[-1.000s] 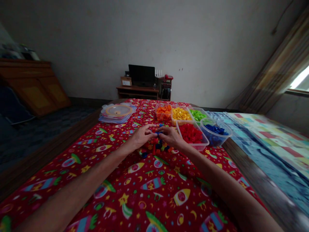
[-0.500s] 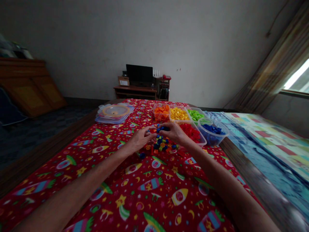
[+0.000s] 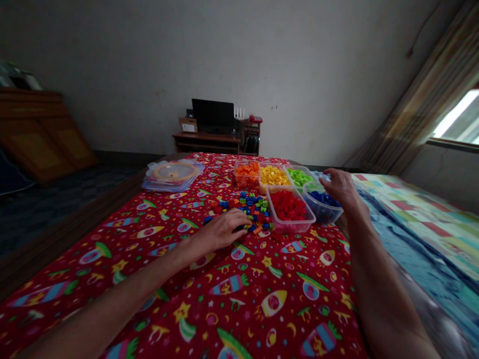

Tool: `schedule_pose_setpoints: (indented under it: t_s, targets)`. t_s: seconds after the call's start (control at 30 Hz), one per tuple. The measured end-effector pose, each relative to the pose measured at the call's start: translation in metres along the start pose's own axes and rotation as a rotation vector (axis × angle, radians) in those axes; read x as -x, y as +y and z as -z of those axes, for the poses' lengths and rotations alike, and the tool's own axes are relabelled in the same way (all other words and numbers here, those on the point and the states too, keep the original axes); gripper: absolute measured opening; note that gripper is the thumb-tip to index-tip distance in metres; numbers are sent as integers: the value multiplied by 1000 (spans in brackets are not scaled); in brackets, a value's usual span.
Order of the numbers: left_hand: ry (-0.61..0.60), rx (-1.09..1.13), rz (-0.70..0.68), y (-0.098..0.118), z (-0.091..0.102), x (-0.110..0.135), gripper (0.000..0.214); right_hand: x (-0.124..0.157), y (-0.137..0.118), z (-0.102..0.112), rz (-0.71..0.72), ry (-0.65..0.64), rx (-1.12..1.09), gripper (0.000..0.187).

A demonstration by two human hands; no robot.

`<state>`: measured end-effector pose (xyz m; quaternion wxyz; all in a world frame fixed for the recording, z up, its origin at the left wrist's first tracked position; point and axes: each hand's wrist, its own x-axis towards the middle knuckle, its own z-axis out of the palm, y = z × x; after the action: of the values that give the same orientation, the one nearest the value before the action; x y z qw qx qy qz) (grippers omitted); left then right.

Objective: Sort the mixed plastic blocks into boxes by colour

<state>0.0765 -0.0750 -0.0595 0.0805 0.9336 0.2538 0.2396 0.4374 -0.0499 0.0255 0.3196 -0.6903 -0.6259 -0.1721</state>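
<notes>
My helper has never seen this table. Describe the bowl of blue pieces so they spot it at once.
Find the red patterned cloth. At its right edge, beside the tub of red pieces, the bowl sits under the right hand. It alone is round and holds blue.

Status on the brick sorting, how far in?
Well under way. Done: orange tub, yellow tub, green tub, red tub and blue bowl each hold heaps of one colour. In hand: right hand is over the blue bowl, left hand rests on the mixed pile. Left: that pile on the cloth; lids stacked aside.
</notes>
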Motion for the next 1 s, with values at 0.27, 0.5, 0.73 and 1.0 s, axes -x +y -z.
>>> schedule_pose_setpoints:
  t_s: [0.27,0.5,0.73,1.0]
  targets:
    - [7,-77,109,-10,5,4,23,36,-119,-10,439,-291,-237,23]
    - [-50,-235,198,-21,19,8,14,82,-167,-53,657,-597,-206,20]
    - [-102,-323,140,-10,9,6,15,94,-156,-74,813,-506,-374,13]
    - [-21,-305,226,-15,19,3,15,80,-160,-58,641,-613,-371,11]
